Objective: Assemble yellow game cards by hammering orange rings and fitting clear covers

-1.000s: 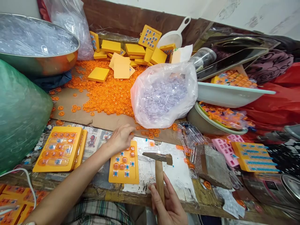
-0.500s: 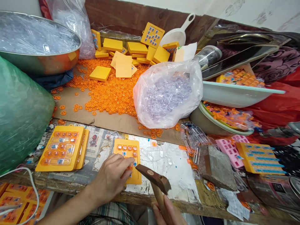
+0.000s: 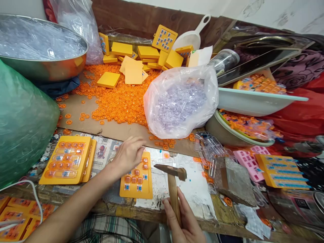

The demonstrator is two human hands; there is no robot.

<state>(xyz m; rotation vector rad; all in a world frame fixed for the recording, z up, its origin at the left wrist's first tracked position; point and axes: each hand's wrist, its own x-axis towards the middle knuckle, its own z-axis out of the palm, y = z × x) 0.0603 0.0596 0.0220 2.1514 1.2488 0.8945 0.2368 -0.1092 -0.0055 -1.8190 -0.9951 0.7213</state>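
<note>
The yellow tray point(image 3: 136, 177) lies flat on the bench just ahead of the person, its long axis running from 6 to 12 o'clock with the far end tipped slightly to the right. Orange rings and small blue pieces sit in the pockets that show, but no clear covers lie over them, whereas the stacked trays point(image 3: 67, 162) at 9 o'clock do carry covers; by that measure this tray looks part done, with the covering left. The left hand point(image 3: 129, 153) rests on the tray's far end, fingers bunched together and bent down; whether they pinch a piece cannot be told. At 3 o'clock of the tray the right hand point(image 3: 183, 222) is wrapped round the handle of a hammer point(image 3: 173, 184), handle along 6 to 12, head crosswise with its narrow end pointing to 9 o'clock, toward the tray. Loose clear covers point(image 3: 210, 148) lie at 2 o'clock, a heap of orange rings point(image 3: 118, 98) at 12
</note>
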